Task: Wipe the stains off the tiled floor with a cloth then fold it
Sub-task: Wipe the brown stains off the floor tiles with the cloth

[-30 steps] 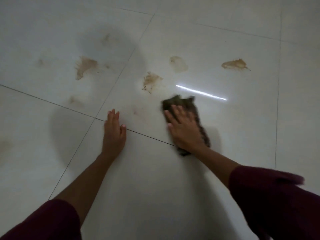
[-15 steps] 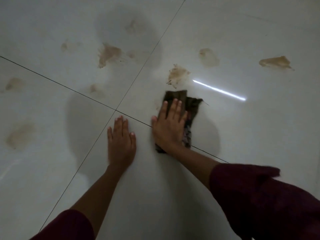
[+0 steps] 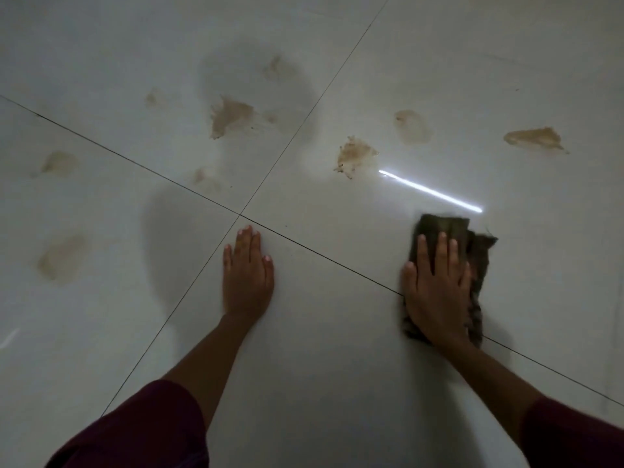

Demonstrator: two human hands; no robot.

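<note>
My right hand [image 3: 437, 292] lay flat on the dark cloth [image 3: 449, 231] and pushed it down on the white floor [image 3: 337, 383]. My fingers [image 3: 442, 251] were a little spread and straight, not pinching anything. The cloth stuck out past my fingertips and along the side of my hand. It sat on the dark line [image 3: 320, 253] between two tiles, just below the bright strip of light [image 3: 430, 190].

My left hand [image 3: 247, 275] lay flat on the bare floor, well apart from the cloth. Its fingers were close together, and the tips sat right by the spot where the tile lines cross [image 3: 239, 215].

Brown stains were above the cloth: one near the strip of light [image 3: 353, 155], a pale one [image 3: 412, 126], and one far to the side [image 3: 535, 138]. More stains [image 3: 229, 114] were past the crossing lines, far from the cloth. My sleeves [image 3: 141, 430] were dark red.
</note>
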